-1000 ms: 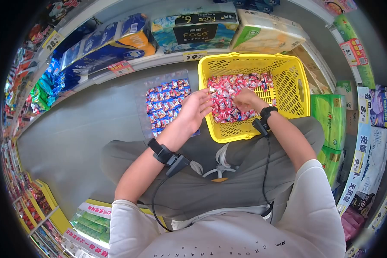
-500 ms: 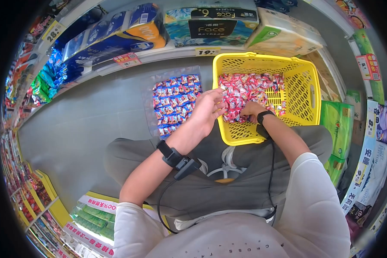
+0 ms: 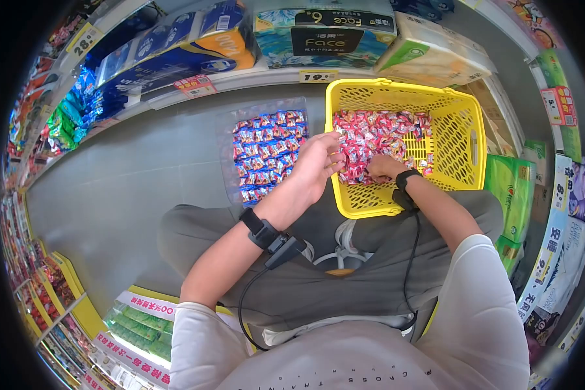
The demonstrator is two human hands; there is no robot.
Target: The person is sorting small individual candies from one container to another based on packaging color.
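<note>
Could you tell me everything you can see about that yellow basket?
The yellow, plastic-looking, roughly rectangular basket stands upright with its open top facing up and a smooth rim above walls pierced with holes. Pink-and-white wrapped candies cover much of its slatted bottom. The right hand reaches inside among them; the left hand is at its left rim, contact unclear.

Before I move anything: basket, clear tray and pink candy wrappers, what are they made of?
Basket: likely moulded plastic, smooth satin yellow, with cut-out mesh walls.
Tray: probably thin glossy plastic; the floor shows through its edge.
Pink candy wrappers: shiny, crinkled film; plastic or foil, can't tell.
</note>
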